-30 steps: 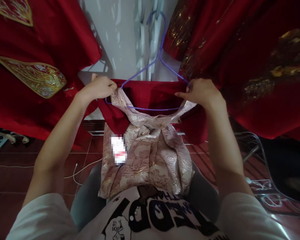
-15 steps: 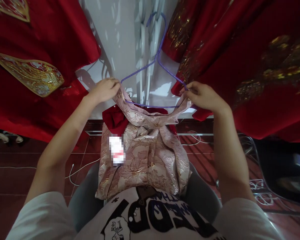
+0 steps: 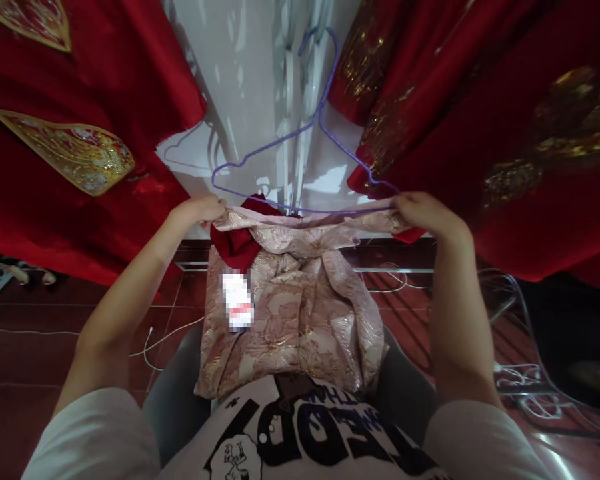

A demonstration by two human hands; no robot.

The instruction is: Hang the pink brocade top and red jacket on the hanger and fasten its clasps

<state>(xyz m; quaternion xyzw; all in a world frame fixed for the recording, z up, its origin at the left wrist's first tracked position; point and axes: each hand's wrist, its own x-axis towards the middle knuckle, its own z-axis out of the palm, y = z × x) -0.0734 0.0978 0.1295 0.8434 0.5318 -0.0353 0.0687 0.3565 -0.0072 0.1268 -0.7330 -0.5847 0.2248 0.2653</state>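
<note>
A pink brocade garment (image 3: 280, 313) with a shiny gold pattern lies over my lap, its upper edge pulled into a taut band. My left hand (image 3: 200, 210) pinches the left end of this band. At the other end my right hand (image 3: 417, 210) grips the cloth, close to the right tip of a purple hanger (image 3: 280, 141). The hanger's left end is bare, above the cloth; part of its lower bar runs behind the band's edge. Whether my right fingers also hold the hanger is hidden. Dark red cloth (image 3: 235, 247) and a white tag (image 3: 237, 300) show at the garment's left.
Red garments with gold embroidery hang at the left (image 3: 87, 157) and right (image 3: 510, 180). A white wall (image 3: 245, 80) with pale metal bars stands ahead. White cables (image 3: 165, 340) lie on the red tiled floor (image 3: 105, 317). A black seat (image 3: 570, 327) is at the right.
My hands have moved apart and slightly down, pulling the band straighter. The hanger's left end has come out of the cloth and shows fully.
</note>
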